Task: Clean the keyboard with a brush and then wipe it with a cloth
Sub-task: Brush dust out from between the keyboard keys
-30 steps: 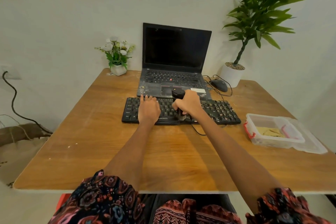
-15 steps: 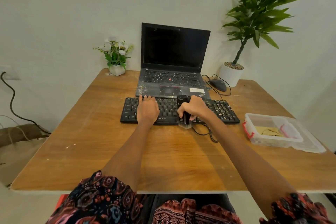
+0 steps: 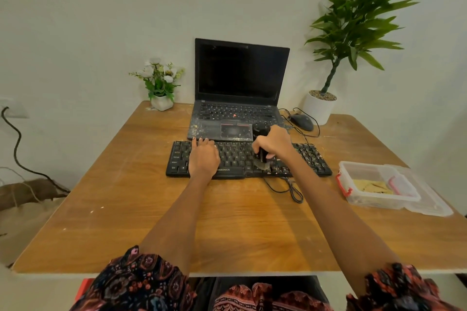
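A: Where is the keyboard (image 3: 249, 159)?
B: On the desk (image 3: 151, 222), lying crosswise toward the far edge, just in front of the open laptop (image 3: 240, 98). Its cable (image 3: 290, 188) loops on the desk near its front edge.

A: And the hands?
B: The left hand (image 3: 203, 156) lies flat on the left part of the keyboard, fingers straight and together, tips at its far edge. The right hand (image 3: 274, 144) is curled round the black brush (image 3: 261, 144), gripping it upright, bristles down on the keys right of the middle.

A: The cloth?
B: A yellowish cloth (image 3: 371, 187) lies in a clear box (image 3: 379, 184) near the right edge of the desk, well apart from the keyboard; the box's lid (image 3: 429, 199) lies beside it.

A: Anything else there?
B: A mouse (image 3: 302, 121) sits right of the laptop, a tall plant (image 3: 353, 33) in a white pot at the far right corner, and a small flower pot (image 3: 161, 88) at the far edge, left of the laptop. Specks litter the laptop's palm rest.
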